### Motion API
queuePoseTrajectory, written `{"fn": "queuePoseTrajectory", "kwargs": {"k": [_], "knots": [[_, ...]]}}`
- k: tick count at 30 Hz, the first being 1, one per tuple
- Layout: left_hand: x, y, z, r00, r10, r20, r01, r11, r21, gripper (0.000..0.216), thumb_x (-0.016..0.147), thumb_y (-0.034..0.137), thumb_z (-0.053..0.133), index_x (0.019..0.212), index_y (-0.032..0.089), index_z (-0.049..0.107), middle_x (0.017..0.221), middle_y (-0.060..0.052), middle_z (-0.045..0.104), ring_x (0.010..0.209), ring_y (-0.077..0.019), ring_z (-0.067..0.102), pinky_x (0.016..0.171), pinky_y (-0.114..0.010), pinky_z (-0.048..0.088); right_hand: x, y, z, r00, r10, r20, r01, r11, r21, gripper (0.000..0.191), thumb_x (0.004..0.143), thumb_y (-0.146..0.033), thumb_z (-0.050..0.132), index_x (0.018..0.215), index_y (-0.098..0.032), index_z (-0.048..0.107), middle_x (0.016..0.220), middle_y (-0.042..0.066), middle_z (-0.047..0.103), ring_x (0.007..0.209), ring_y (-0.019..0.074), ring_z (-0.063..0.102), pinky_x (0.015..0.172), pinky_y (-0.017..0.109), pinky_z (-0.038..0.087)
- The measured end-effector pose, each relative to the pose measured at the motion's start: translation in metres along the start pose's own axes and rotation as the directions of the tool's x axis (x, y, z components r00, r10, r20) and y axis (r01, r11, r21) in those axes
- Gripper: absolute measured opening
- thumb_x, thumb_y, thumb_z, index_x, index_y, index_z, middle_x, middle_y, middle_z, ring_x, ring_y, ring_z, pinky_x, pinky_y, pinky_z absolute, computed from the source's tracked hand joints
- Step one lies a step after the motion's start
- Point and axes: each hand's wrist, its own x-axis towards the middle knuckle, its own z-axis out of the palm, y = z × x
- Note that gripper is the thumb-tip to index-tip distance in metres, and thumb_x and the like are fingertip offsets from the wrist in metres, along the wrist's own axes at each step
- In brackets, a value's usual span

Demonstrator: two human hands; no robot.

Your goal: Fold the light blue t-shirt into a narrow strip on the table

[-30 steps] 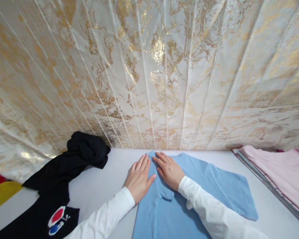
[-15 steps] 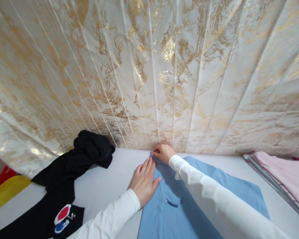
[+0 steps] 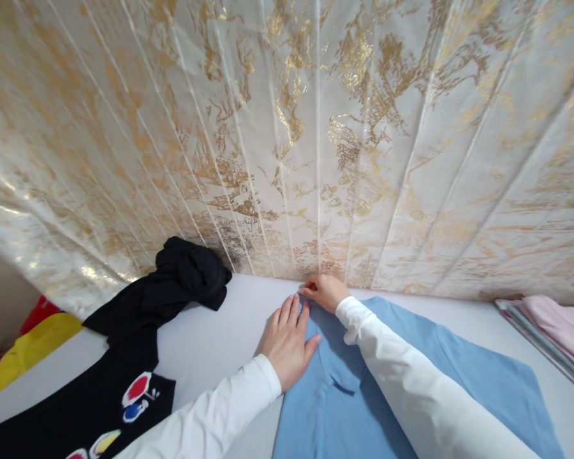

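The blue shirt is folded one side only, my left hand flat there, my right hand pinching its far edge.

Single head cam, worn by the person: looks from above & the near side of the blue shirt, facing fwd/down across it. Close range, approx arm's reach, w/ left hand & right hand at shirt's far end; shirt's near end is cropped. Beyond shirt, patterned curtain takes the upper half+, seams fanning as w/ a wide lens. View spans black garment left of shirt to pink garment right of it, both cut off by frame.
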Motion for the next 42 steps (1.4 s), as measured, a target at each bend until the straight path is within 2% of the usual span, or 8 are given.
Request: {"fn": "queuePoseTrajectory", "kwargs": {"k": [3,9,15,22,29,33,38,42], "knots": [[0.000,0.000,0.002,1.000,-0.004,-0.016,0.004,1.000,0.008,0.060,0.095,0.049,0.039,0.141,0.010,0.036,0.149,-0.021,0.030,0.139,-0.0343,0.026,0.106,-0.050,0.032,-0.003,-0.005,0.003,1.000,0.016,-0.016,-0.016,1.000,-0.001,0.013,0.081,-0.035,0.065,0.083,-0.024,0.071,0.084,0.003,0.073,0.083,0.0192,0.067,0.067,0.024,0.042],[0.000,0.000,-0.001,1.000,0.020,-0.019,-0.020,1.000,0.014,0.057,0.096,0.047,0.036,0.141,0.010,0.037,0.154,-0.016,0.023,0.141,-0.0315,0.019,0.108,-0.048,0.032,-0.001,-0.005,0.007,0.995,0.062,-0.079,-0.060,0.998,0.029,0.015,0.086,-0.030,0.056,0.091,-0.024,0.069,0.090,0.002,0.073,0.084,0.0171,0.066,0.067,0.023,0.042],[0.000,0.001,-0.002,1.000,0.016,-0.007,-0.016,1.000,0.015,0.056,0.097,0.047,0.036,0.140,0.011,0.040,0.150,-0.012,0.033,0.140,-0.0295,0.024,0.109,-0.046,0.030,0.000,-0.003,0.008,0.995,0.061,-0.077,-0.058,0.998,0.033,0.016,0.086,-0.032,0.056,0.089,-0.024,0.070,0.087,0.002,0.073,0.082,0.0178,0.066,0.065,0.024,0.041],[0.001,0.001,-0.004,1.000,0.011,0.017,-0.011,1.000,0.012,0.058,0.096,0.048,0.037,0.140,0.010,0.039,0.150,-0.015,0.032,0.139,-0.0303,0.027,0.109,-0.046,0.030,-0.002,-0.004,0.008,0.997,0.041,-0.064,-0.038,0.999,0.034,0.015,0.085,-0.036,0.059,0.089,-0.026,0.070,0.088,0.000,0.073,0.082,0.0158,0.067,0.065,0.022,0.041],[0.000,0.003,-0.007,0.999,-0.002,0.049,0.001,1.000,0.010,0.058,0.096,0.046,0.039,0.140,0.009,0.039,0.151,-0.014,0.030,0.140,-0.0305,0.025,0.110,-0.046,0.028,0.000,-0.004,0.015,0.992,0.075,-0.100,-0.076,0.997,-0.002,0.017,0.088,-0.034,0.055,0.091,-0.025,0.069,0.090,0.003,0.073,0.086,0.0192,0.067,0.069,0.026,0.044],[0.002,0.002,-0.008,0.999,0.004,0.046,-0.005,1.000,0.003,0.058,0.096,0.046,0.039,0.140,0.009,0.040,0.151,-0.015,0.030,0.140,-0.0303,0.025,0.111,-0.046,0.028,0.001,-0.003,0.017,0.994,0.066,-0.082,-0.067,0.998,-0.007,0.017,0.090,-0.035,0.055,0.094,-0.024,0.068,0.092,0.003,0.071,0.088,0.0190,0.066,0.074,0.029,0.046],[0.008,-0.006,-0.014,0.995,0.047,0.083,-0.045,0.998,-0.033,0.061,0.093,0.052,0.042,0.138,0.010,0.041,0.151,-0.016,0.029,0.140,-0.0319,0.022,0.110,-0.048,0.026,0.006,0.001,0.018,0.999,0.049,-0.023,-0.049,0.999,0.001,0.024,0.093,-0.037,0.055,0.103,-0.017,0.063,0.101,0.005,0.065,0.089,0.0177,0.063,0.081,0.039,0.051],[0.013,-0.017,-0.017,0.988,0.061,0.143,-0.051,0.996,-0.075,0.066,0.089,0.060,0.046,0.136,0.014,0.044,0.152,-0.015,0.026,0.141,-0.0327,0.019,0.110,-0.050,0.024,0.009,0.005,0.016,1.000,0.008,-0.008,-0.008,1.000,0.022,0.022,0.093,-0.035,0.055,0.104,-0.017,0.062,0.101,0.005,0.065,0.088,0.0174,0.063,0.079,0.037,0.052]]}}
